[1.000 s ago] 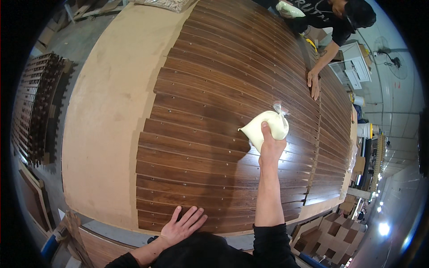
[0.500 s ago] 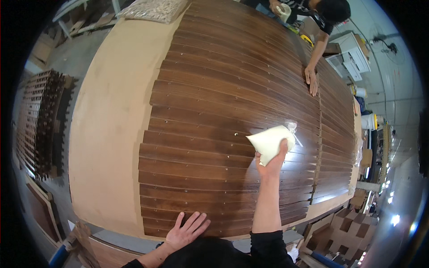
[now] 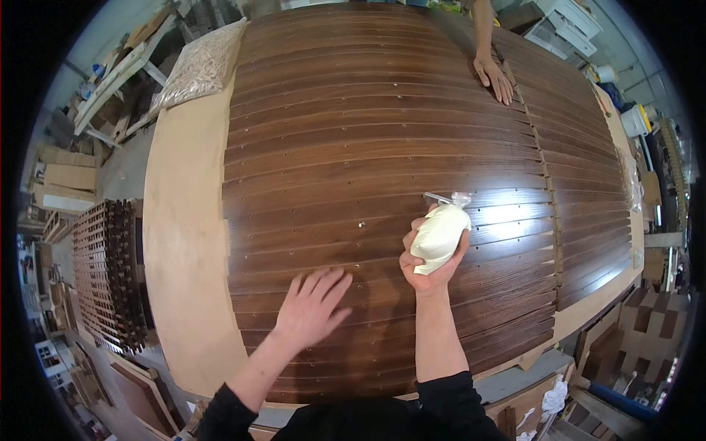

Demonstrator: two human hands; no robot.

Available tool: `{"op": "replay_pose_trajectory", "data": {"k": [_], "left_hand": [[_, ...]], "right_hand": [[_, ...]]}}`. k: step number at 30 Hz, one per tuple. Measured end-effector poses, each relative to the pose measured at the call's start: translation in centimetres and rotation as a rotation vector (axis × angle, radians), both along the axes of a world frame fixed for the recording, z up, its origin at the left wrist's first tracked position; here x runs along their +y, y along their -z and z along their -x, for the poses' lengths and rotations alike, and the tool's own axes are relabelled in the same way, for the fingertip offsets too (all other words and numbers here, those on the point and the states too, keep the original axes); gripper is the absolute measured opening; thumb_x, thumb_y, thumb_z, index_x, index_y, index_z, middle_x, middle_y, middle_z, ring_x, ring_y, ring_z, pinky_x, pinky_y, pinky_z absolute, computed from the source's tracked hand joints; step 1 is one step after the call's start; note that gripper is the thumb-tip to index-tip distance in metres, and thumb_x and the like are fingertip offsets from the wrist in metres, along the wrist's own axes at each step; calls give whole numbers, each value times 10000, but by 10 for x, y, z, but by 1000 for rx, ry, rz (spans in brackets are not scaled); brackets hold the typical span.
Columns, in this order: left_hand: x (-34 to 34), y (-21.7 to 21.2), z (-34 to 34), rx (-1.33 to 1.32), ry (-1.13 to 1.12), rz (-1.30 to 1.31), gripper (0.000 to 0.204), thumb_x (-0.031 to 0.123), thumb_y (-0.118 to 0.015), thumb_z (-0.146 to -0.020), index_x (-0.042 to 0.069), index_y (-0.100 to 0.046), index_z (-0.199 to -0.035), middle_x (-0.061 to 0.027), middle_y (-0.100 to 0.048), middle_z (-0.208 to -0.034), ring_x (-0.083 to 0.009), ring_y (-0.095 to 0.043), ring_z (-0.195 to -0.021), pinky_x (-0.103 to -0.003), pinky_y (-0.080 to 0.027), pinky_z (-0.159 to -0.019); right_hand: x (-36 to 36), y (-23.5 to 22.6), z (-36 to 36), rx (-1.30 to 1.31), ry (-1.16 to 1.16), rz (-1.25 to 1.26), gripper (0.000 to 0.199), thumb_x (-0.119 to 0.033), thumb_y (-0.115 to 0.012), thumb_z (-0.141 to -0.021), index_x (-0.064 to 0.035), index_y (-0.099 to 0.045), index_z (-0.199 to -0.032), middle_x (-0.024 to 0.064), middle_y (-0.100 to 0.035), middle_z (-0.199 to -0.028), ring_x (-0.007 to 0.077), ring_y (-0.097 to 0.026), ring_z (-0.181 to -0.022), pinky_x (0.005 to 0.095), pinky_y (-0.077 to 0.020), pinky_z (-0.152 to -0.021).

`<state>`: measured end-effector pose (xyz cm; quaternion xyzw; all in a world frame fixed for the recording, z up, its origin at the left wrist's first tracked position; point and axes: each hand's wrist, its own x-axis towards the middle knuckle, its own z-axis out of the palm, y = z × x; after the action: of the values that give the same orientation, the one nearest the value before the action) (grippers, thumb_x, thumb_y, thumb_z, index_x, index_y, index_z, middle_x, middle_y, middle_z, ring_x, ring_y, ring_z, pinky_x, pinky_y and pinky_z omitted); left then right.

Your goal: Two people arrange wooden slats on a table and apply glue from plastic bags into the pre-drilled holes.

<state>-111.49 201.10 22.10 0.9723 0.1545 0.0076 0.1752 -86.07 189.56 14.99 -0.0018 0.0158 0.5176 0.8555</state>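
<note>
Your right hand [image 3: 430, 253] squeezes a cream-coloured piping bag [image 3: 440, 231], its clear nozzle [image 3: 443, 198] pointing away from your grip over the dark slatted wood panel [image 3: 382, 147] on the table [image 3: 184, 242]. Left of that grip, your left hand [image 3: 312, 309] rests open, fingers spread flat on the slats. Far beyond, another person's hand [image 3: 494, 76] presses the panel.

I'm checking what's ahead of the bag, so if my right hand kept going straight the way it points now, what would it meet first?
The right hand, holding the pale squeeze bag, points up and slightly right across the dark slats. That line looks free of objects over the slats; another person's hand rests near the far edge, probably a little left of it.
</note>
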Motion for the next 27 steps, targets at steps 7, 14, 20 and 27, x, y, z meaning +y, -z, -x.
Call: {"op": "replay_pose_trajectory", "data": {"k": [7, 14, 20, 27], "left_hand": [[40, 8, -66, 21, 59, -220, 729, 471, -730, -906, 111, -537, -1509, -73, -527, -1392, -285, -503, -1256, -477, -415, -1072], [46, 6, -80, 49, 40, -175, 712, 425, -743, -897, 116, -543, -1506, -65, -542, -1321, -277, -512, -1202, -459, -426, -1018], [49, 0, -87, 13, -11, -68, 618, 300, -770, -869, 117, -602, -1435, -62, -578, -1274, -277, -538, -1183, -447, -437, -982], [54, -7, -99, -63, -119, 123, 356, 211, -784, -848, 122, -669, -1174, -50, -632, -1198, -269, -597, -1120, -441, -461, -951]], "right_hand": [[1, -2, 2, 24, 28, -9, 708, -680, -596, -952, -221, -526, -1486, 140, -687, -1240, 347, -720, -1089, 363, -552, -590], [1, 2, 3, 15, 24, -2, 690, -661, -587, -971, -220, -502, -1495, 140, -649, -1244, 361, -710, -1102, 371, -544, -594], [3, -2, 6, 122, 75, 123, 691, -659, -611, -961, -217, -489, -1477, 106, -629, -1185, 314, -687, -990, 391, -535, -610], [2, 2, 2, 37, 23, 28, 673, -647, -611, -967, -212, -490, -1467, 89, -626, -1184, 317, -683, -1003, 403, -530, -620]]}}
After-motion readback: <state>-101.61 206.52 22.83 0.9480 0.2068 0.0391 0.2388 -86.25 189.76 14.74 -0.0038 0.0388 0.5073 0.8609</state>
